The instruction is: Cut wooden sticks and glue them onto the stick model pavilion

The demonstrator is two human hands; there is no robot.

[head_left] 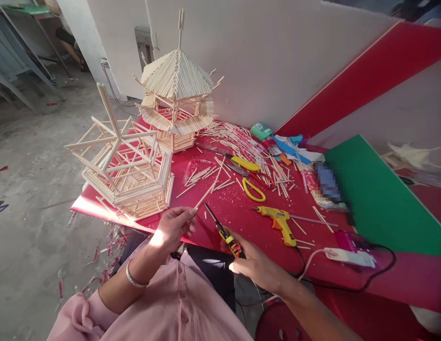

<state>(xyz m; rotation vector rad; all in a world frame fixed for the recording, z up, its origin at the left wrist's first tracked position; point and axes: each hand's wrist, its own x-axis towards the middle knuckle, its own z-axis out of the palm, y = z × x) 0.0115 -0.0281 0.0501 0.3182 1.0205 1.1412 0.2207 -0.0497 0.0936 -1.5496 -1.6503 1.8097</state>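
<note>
At lower centre, the left hand (175, 228) pinches a pale wooden stick (209, 189) low (presumably freeing its length); the right hand (255, 263) grasps a black-and-yellow long-nosed lighter (225, 235).

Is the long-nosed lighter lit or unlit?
Apparently unlit: the long-nosed lighter in the right hand shows no flame at its nozzle tip, though a faint one might not show.

Strong light strikes my left hand (177, 221) near the wrist and the thumb of my right hand (248, 258), almost white there. The wall (256, 61) is softly bright, the upper left dimmer. The frame's edges look stretched; at right, one patch (327, 182) is pixelated.
</note>
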